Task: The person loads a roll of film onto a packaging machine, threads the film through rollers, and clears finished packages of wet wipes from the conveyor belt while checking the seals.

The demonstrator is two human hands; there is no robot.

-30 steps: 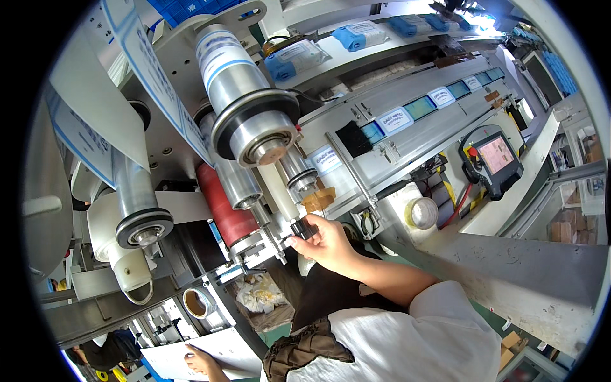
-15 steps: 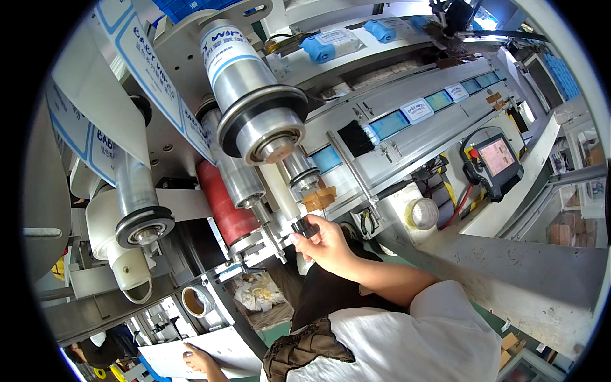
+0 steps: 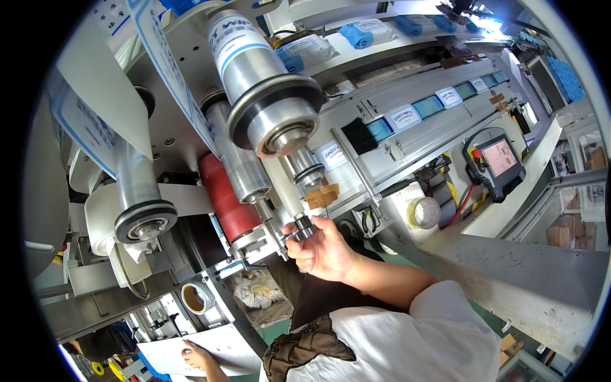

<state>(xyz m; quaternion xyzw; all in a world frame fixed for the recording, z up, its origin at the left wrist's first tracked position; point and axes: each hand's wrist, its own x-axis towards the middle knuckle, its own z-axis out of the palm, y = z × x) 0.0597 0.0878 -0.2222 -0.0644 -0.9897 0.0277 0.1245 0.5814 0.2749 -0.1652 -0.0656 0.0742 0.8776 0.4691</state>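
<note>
My right hand (image 3: 324,253) is closed round a ridged dark-and-metal knob (image 3: 304,227), thumb and fingers on its sides. The knob sits at the end of a slim white roller (image 3: 282,183). Beside that are a red roller (image 3: 230,198) and bare metal rollers. Above them, a large metal roller (image 3: 254,70) with a black collar carries a printed label strip (image 3: 170,73). At the lower left my left hand (image 3: 200,357) lies with fingers extended on a white panel (image 3: 235,351).
A conveyor with blue-and-white wipes packs (image 3: 366,33) runs along the back. Nearer is a metal track (image 3: 439,130) carrying labelled blue film, with a black brush (image 3: 359,135) over it. A control panel with a screen (image 3: 499,157) and a tape roll (image 3: 423,212) stand at the right.
My right hand's fingers have shifted round the knob, showing more of its metal ridges. Packs on the conveyor and labels on the film have changed position. My left hand stays on the panel.
</note>
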